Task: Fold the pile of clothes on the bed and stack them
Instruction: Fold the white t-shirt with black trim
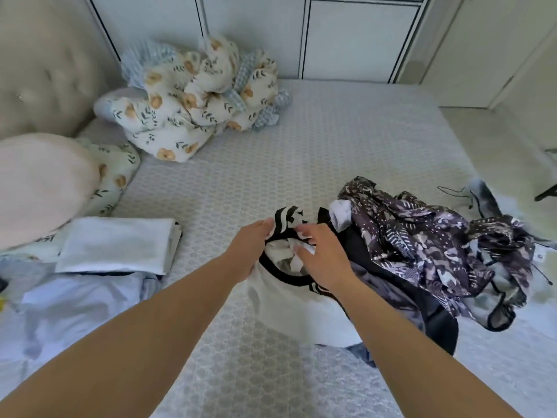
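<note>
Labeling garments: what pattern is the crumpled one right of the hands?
The crumpled garment has a dark purple-grey and white mixed print of dots and stripes; head view.

- A bed with a pale, patterned cover fills most of the view.
- A tufted beige headboard stands at its left end.
- A bunched floral duvet lies in the far left corner, near the headboard.
- A floral pillow and a cream cushion lie below the headboard.
- White wardrobe doors with dark edging run behind the bed.
- A light floor shows at right.
- Soft daylight, bright and even.
</note>
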